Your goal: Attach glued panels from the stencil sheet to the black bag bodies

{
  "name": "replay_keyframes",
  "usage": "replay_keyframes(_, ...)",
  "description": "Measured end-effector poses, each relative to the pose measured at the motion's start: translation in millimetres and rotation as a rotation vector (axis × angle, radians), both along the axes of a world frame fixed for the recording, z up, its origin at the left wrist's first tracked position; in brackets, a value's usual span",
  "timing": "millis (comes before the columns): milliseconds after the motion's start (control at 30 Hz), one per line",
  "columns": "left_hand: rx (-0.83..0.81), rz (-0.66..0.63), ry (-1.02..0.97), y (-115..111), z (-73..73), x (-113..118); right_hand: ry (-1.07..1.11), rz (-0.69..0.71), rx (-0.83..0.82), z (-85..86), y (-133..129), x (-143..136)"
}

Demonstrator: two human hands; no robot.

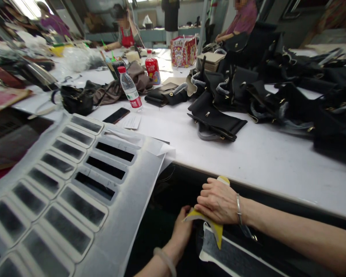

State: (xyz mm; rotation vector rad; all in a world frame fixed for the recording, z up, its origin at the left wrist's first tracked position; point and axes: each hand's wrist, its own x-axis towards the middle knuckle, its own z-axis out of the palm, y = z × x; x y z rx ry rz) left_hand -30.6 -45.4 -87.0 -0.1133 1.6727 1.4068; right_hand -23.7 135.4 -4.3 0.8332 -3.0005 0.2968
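My right hand (217,200) is wrapped round a bent yellow piece (217,231) with a pale underside, near the table's front edge. Just left of it, my left hand (184,227) has its fingertips at the yellow piece's left corner; most of those fingers are hidden, so their grip is unclear. Below both hands lies a long dark strip (236,252) with a white border. The yellow piece's lower tip overlaps the end of this strip. On the left, a pale sheet (141,192) carries rows of dark rectangular pieces with light borders, plus several dark slots.
Black bags (216,117) cover the table's right side (276,161). A plastic bottle (131,90), a red can (152,69), a phone (117,115) and a patterned bag (183,52) stand or lie farther back. Several people are beyond the table.
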Motion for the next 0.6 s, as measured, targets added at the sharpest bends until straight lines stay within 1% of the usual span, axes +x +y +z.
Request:
replay_keyframes(33, 0.005, 0.055, 0.04, -7.2, 5.4, -2.6, 0.004, 0.007, -0.006, -0.2, 0.4, -0.5)
replay_keyframes(100, 0.047, 0.102, 0.156, -23.2, 24.2, -6.5, 0.012, 0.02, -0.016, -0.7, 1.1, -1.6)
replay_keyframes(133, 0.078, 0.051, 0.258, -30.2, 36.1, -7.7, 0.013, 0.029, -0.02, -1.0, 1.4, -2.2)
replay_keyframes(200, 0.09, -0.185, 0.425, -38.9, 60.2, -9.2, 0.009, 0.047, -0.022, -1.4, 1.8, -3.7)
replay_keyframes(233, 0.088, -0.287, 0.476, -40.2, 70.3, -9.6, 0.005, 0.055, -0.023, -1.5, 2.0, -4.2)
replay_keyframes(267, 0.083, -0.357, 0.494, -39.8, 78.4, -10.1, 0.0, 0.064, -0.024, -1.6, 2.1, -4.6)
replay_keyframes(300, 0.083, -0.387, 0.492, -38.1, 84.2, -10.5, -0.003, 0.07, -0.024, -1.6, 2.3, -4.7)
replay_keyframes(333, 0.084, -0.391, 0.475, -35.7, 87.9, -10.8, -0.004, 0.073, -0.023, -1.5, 2.4, -4.5)
replay_keyframes(400, 0.08, -0.383, 0.437, -31.1, 90.6, -11.0, -0.001, 0.076, -0.014, -0.9, 2.5, -3.3)
replay_keyframes(600, 0.04, -0.39, 0.428, -28.3, 90.0, -7.4, 0.01, 0.097, 0.006, 1.8, 3.7, 0.5)
